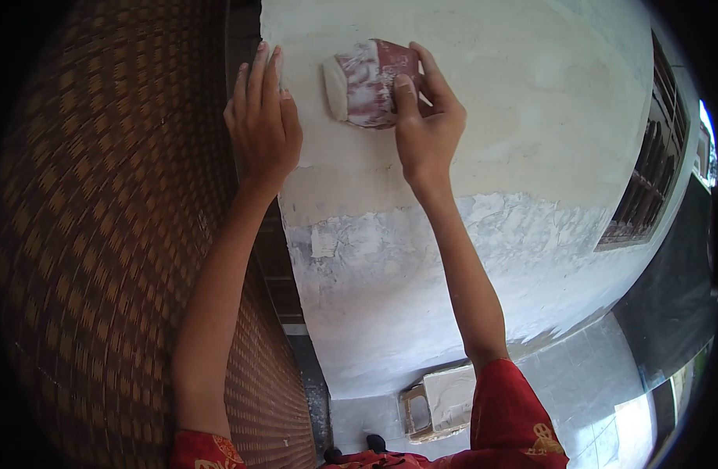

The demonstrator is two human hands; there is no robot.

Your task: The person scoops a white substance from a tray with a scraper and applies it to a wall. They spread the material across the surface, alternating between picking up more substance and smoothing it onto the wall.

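- the wall (515, 109) is the landmark: pale and smooth on its upper part, patchy grey-white with flaking edges lower down.
- the right hand (431, 117) is closed on the spreader (386, 82), thumb on the near face, fingers round its right edge.
- the spreader, a flat dark red tool smeared white, is at the upper part of the wall, with a thick strip of white paste (335, 88) along its left edge.
- the left hand (263, 129) is open, fingers extended, at the wall's left edge; whether its palm presses there, i cannot tell.
- left of the wall is a brown woven panel (101, 172).
- at the wall's right side is a barred window (644, 172).
- near the wall's foot, on the grey floor (558, 375), is a container (450, 395) marked with whitish material.
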